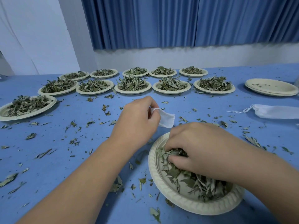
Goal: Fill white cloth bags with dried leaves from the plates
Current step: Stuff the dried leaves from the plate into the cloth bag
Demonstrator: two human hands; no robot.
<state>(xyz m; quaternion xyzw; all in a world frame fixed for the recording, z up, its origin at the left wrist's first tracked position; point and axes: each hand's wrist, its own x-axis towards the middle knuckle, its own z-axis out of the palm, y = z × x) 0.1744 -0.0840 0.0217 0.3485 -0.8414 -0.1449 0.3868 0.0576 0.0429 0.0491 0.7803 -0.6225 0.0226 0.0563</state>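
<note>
Eleven heaped plates [132, 92] remain. My left hand [137, 120] pinches a flat white bag [167, 118]; my right hand [199, 143] grips leaves [199, 183] on the near plate [186, 206].

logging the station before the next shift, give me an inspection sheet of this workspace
surface: blue table, strewn with leaf bits
job's things: near plate of dried leaves; small cloth bag; heaped plates in rows behind
clutter: stacked empty plates, second cloth bag with drawstring at right
grips: left grip pinches small cloth bag; right grip grabs dried leaves on near plate
cables: nothing seen
surroundings: blue curtain, white wall
</note>
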